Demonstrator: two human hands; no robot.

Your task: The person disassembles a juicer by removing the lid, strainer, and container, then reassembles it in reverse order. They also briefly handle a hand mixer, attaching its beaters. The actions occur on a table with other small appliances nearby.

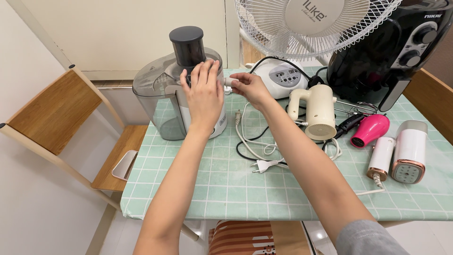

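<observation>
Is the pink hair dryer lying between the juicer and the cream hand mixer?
No, the pink hair dryer lies to the right of the cream hand mixer, far from the juicer.

Juicer (pixel 174 101) left on table (pixel 226 189); hand mixer (pixel 317 109) right; fan (pixel 309 28) behind.

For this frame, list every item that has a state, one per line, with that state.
Juicer: upright, black pusher in its chute.
Left hand: flat against the juicer.
Right hand: pinching a small white part beside the juicer.
White plug: loose on the table, unplugged.
Hand mixer: standing on end.
Pink hair dryer: lying on its side.
</observation>
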